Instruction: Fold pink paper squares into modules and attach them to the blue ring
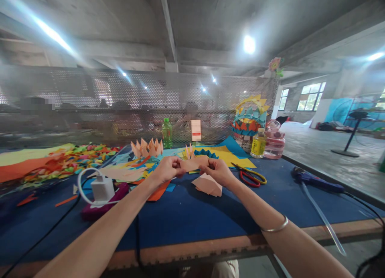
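Observation:
Between my two hands a piece of peach paper (192, 164) is held up above the blue tabletop. My left hand (167, 168) pinches its left end, and my right hand (221, 172) grips its right end. Just below lies a small stack of peach paper pieces (208, 185), close to my right wrist. Behind the held paper stand folded peach points (189, 150) and a teal zigzag paper strip (207, 154). Farther left sits a peach crown of folded points (147, 147). Scissors with red and yellow handles (251, 176) lie right of my right hand.
Coloured paper scraps (63, 162) cover the left side, near a purple power strip (90, 208) with a white charger (102, 188). A glue gun (319, 181) with a clear stick lies right. Bottles (258, 144) and stacked paper crowns (249, 115) stand behind, before a perforated screen (144, 89).

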Demonstrator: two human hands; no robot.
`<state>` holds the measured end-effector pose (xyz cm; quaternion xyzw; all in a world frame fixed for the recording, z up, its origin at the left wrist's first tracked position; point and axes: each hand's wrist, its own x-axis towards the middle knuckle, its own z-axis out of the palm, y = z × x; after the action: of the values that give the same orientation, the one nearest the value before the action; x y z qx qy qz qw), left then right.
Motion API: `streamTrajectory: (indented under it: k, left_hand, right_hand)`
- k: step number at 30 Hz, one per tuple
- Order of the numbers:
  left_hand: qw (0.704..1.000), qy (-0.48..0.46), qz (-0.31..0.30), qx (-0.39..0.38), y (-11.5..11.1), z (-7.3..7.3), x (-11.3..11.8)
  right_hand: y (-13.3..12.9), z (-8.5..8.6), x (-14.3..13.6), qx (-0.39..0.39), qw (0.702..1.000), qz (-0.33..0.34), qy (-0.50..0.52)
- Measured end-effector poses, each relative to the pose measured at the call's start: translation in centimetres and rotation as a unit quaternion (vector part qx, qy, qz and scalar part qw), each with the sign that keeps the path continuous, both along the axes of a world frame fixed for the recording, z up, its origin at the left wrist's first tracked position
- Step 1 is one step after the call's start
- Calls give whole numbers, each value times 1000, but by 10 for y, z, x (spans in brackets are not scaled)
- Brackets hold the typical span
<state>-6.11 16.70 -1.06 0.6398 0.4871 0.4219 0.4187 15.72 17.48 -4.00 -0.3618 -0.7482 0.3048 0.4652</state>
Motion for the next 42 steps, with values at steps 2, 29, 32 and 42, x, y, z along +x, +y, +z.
streamTrajectory:
  k: [2, 29, 32, 42]
  left_hand:
    - [1000, 10, 5, 11, 2, -1, -2]
    - [990, 115, 8, 76, 7, -3, -7]
    - [988, 124, 12, 87, 7, -4, -8]
    - [986, 127, 19, 104, 3, -7, -2]
  right_hand:
    - [1, -1, 1, 2, 1000, 1, -3]
    - [0, 3, 6, 15, 993, -84, -84]
    - [-2, 4, 6, 23, 990, -100, -97]
    - [-5, 6, 6, 44, 985, -119, -118]
